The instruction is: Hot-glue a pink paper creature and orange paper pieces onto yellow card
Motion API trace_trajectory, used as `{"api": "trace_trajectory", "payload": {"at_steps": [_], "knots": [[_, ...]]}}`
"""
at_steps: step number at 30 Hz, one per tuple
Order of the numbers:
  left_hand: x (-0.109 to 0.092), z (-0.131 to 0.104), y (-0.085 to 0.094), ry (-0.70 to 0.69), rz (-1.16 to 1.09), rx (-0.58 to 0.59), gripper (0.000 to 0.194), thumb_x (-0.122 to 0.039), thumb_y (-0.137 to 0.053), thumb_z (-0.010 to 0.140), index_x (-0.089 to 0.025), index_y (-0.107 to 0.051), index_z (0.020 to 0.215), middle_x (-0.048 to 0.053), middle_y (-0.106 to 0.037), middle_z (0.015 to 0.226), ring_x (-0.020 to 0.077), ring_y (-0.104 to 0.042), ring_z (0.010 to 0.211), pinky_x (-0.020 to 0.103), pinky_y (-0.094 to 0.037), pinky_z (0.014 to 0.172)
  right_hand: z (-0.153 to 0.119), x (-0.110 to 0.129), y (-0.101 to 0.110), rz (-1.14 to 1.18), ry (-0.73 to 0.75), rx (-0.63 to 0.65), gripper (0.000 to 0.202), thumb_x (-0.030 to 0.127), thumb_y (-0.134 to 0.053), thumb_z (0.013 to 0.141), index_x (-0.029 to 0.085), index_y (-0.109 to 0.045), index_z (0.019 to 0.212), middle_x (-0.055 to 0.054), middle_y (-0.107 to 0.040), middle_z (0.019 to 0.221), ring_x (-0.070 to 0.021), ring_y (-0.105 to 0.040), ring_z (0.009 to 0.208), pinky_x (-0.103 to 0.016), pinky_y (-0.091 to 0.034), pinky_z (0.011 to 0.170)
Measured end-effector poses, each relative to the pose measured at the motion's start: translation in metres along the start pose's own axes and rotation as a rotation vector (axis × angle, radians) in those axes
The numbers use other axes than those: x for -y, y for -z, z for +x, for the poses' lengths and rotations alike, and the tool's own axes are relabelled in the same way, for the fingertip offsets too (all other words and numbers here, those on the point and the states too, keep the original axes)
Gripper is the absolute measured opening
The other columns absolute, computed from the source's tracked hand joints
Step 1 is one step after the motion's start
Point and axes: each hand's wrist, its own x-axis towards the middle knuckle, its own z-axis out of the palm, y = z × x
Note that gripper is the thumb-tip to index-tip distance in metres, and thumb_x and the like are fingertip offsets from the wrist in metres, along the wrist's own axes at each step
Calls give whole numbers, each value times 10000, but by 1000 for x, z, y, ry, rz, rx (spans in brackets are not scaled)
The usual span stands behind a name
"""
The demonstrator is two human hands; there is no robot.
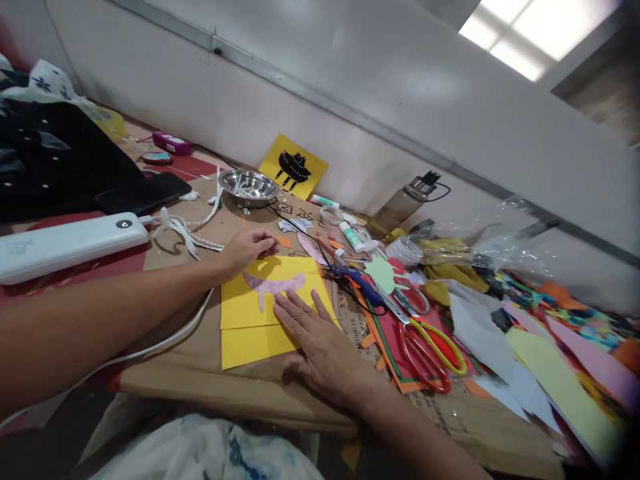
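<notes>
Yellow card sheets (250, 343) lie overlapped on the cardboard-covered table, with a pale purple cut-out (270, 285) with short legs on the top one. My right hand (320, 340) rests flat on the yellow card, fingers spread, its fingertips at the lower edge of the cut-out. Above the card's upper edge is my left hand (250, 252), its fingers pinched together; anything between them is too small to make out. Right of the card lie a blue-handled glue gun (357, 283) and scissors (425, 347) with red and yellow handles.
A steel bowl (249, 188) stands at the back, near a yellow card with a black cut-out (294, 170) leaning on the wall. A white power bank (75, 243) with a cable lies left. Glue sticks, a bottle (400, 207) and coloured paper scraps (555, 367) crowd the right.
</notes>
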Motion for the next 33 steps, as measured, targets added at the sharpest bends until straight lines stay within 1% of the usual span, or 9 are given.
{"api": "trace_trajectory", "payload": {"at_steps": [4, 9, 14, 16, 20, 24, 29, 31, 33], "knots": [[-1, 0, 0, -11, 8, -6, 103, -242, -648, 779, -139, -658, 777, 10, -680, 709, 87, -527, 618, 239, -377, 637, 9, 8, 2, -6, 59, -1, 887, 662, -403, 885, 111, -197, 1550, -132, -215, 1615, -254, -61, 1526, -566, -115, 1227], [1, 0, 2, -31, -3, 3, 167, -308, -672, 758, -143, -657, 787, 21, -687, 740, 97, -539, 642, 246, -384, 655, 14, 16, 4, 21, 90, 80, 861, 630, -459, 897, 106, -234, 1542, -144, -265, 1600, -259, -118, 1519, -555, -122, 1229], [5, 3, 5, -54, 10, 15, 237, -381, -678, 760, -147, -667, 786, 35, -688, 749, 102, -535, 632, 258, -387, 654, 23, 20, 10, 17, 102, 7, 896, 648, -459, 881, 98, -220, 1546, -155, -228, 1610, -243, -70, 1525, -522, -118, 1235], [7, 5, 6, -56, 7, 14, 274, -415, -690, 757, -145, -671, 797, 46, -694, 766, 109, -553, 648, 266, -398, 666, 32, 21, 10, 16, 91, 23, 862, 624, -428, 911, 67, -229, 1538, -169, -179, 1618, -247, -64, 1525, -513, -118, 1236], [11, 8, 10, -51, -16, 35, 290, -431, -679, 774, -145, -679, 819, 57, -702, 802, 118, -579, 678, 268, -407, 680, 42, 22, 9, 84, 62, 103, 817, 605, -408, 939, 76, -237, 1538, -174, -152, 1622, -244, -38, 1525, -502, -145, 1234], [9, 6, 11, -42, -22, 45, 258, -397, -661, 789, -140, -678, 796, 52, -695, 789, 112, -580, 677, 260, -409, 688, 39, 19, 12, 170, 61, 136, 784, 560, -386, 970, 83, -173, 1555, -161, -83, 1636, -228, -1, 1524, -474, -128, 1239], [6, 4, 9, -40, -22, 39, 289, -418, -699, 753, -131, -682, 791, 55, -693, 775, 107, -559, 651, 256, -405, 673, 30, 12, 15, 140, -37, 187, 778, 532, -372, 982, 40, -166, 1548, -178, -106, 1634, -249, -21, 1524, -505, -89, 1238], [6, 4, 8, -44, -14, 43, 324, -448, -713, 735, -129, -683, 786, 55, -689, 760, 106, -547, 638, 255, -398, 659, 26, 7, 16, 153, -28, 150, 782, 542, -351, 983, 40, -157, 1550, -175, -113, 1634, -234, -24, 1525, -489, -94, 1242], [7, 5, 9, -53, -5, 48, 355, -481, -716, 727, -133, -686, 793, 57, -689, 756, 110, -546, 639, 258, -400, 656, 22, 0, 17, 151, -54, 59, 775, 552, -315, 987, 58, -139, 1557, -171, -113, 1634, -222, -14, 1524, -494, -105, 1240]]}}
